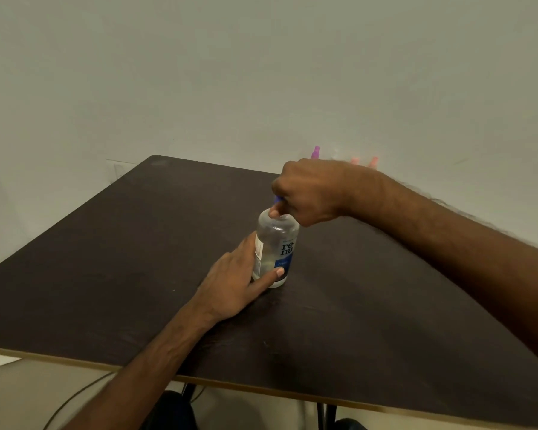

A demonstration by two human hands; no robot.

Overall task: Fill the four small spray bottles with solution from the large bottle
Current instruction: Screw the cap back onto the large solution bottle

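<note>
Nearest the viewer, the pale-edged front rim of the dark table (106, 274) crosses the view. Below it lie a thin cable (75, 395) on the floor and a white scrap of paper (5, 359) at the left.

The left forearm reaches up from the bottom edge over the table. The left hand (236, 283) grips the lower part of the large bottle (275, 243). Its thumb lies across the blue band of the label, and its fingers (246, 243) wrap round the bottle's left side and go out of sight behind it.

The large bottle stands upright on the table, near the middle. It is clear plastic with a white and blue label.

The right arm comes in from the right edge, above the table. The right hand (308, 190) is clenched in a fist over the top of the large bottle, its fingers closed round the cap (278, 199). Only a sliver of blue shows beside the thumb. The thumb tip presses on the bottle's shoulder.

Farther back, near the table's far right edge, the small spray bottles (316, 153) stand in a row, mostly hidden behind the right hand and wrist and blurred. Only tops show: one purple, a faint clear one beside it, then two pinkish-orange ones to the right. They are well apart from the large bottle. Behind everything rises a plain pale wall (199, 72).
</note>
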